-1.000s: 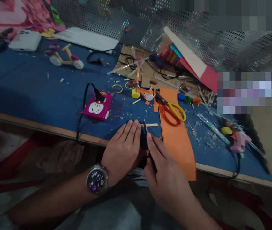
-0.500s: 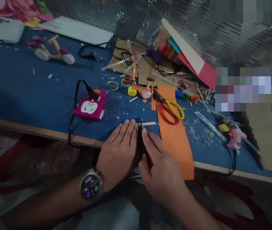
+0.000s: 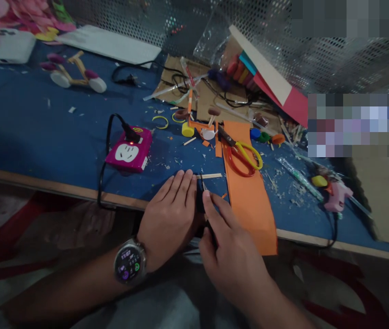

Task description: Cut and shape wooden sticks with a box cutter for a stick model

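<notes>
My left hand [image 3: 172, 205] lies flat at the front edge of the blue table, fingers stretched out side by side. From beneath its fingertips, thin wooden sticks [image 3: 211, 176] stick out to the right. My right hand [image 3: 233, 242] is closed around a craft knife [image 3: 204, 186], mostly hidden in the fingers. Its thin blade tip points away from me, just below the sticks; whether it touches them I cannot tell. An orange sheet [image 3: 252, 205] lies right of that hand, with red-and-yellow-handled scissors [image 3: 245, 157] on its far part.
A magenta power socket [image 3: 129, 151] with a plugged-in cord stands left. Behind are a small model bike [image 3: 74, 75], bottle caps [image 3: 265, 137] and cardboard [image 3: 211, 103]. A pink glue gun [image 3: 337, 197] lies right, its cord hanging over the edge. Scraps litter the table.
My right hand has drawn back slightly toward me with the knife, showing a small orange scrap beside the sheet. My left hand stays in place on the sticks.
</notes>
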A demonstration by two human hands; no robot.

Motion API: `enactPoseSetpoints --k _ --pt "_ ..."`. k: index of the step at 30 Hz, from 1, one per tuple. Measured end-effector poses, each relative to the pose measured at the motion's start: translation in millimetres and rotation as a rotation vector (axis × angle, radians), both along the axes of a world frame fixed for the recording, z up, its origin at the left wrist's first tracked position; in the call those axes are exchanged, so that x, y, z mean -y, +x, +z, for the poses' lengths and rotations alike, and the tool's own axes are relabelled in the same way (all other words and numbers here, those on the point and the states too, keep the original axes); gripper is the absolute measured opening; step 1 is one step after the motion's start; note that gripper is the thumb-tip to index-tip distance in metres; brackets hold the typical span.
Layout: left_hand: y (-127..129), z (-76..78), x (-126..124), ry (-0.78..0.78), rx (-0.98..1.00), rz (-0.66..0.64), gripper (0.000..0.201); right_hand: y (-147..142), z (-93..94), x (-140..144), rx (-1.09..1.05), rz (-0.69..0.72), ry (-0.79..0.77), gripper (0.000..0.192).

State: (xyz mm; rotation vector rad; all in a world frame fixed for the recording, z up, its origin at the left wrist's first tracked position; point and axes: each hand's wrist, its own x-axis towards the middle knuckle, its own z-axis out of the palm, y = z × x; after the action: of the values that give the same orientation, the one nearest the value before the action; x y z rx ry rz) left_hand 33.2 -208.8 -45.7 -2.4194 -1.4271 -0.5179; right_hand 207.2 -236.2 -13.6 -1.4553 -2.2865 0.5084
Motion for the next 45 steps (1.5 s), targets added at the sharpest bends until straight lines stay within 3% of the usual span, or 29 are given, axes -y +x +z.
enactPoseSetpoints --k 7,17,29,45 --pt "-1 -0.6 0 -0.019 0.012 -0.014 0.054 -4 -2.1 -17 -0.108 -0.019 -0.046 0.066" --pt "-1 -1.2 -2 -0.006 -0.007 -0.006 0.050 4 4.3 10 -0.035 -0.011 -0.102 0.067" --pt "0 -4.0 -1 -0.014 0.023 -0.013 0.055 -3 -2.4 -17 -0.130 -0.016 -0.064 0.067" --pt "-1 -2.2 -2 -0.035 -0.029 -0.008 0.055 7 0.1 7 -0.069 -0.028 -0.139 0.069"
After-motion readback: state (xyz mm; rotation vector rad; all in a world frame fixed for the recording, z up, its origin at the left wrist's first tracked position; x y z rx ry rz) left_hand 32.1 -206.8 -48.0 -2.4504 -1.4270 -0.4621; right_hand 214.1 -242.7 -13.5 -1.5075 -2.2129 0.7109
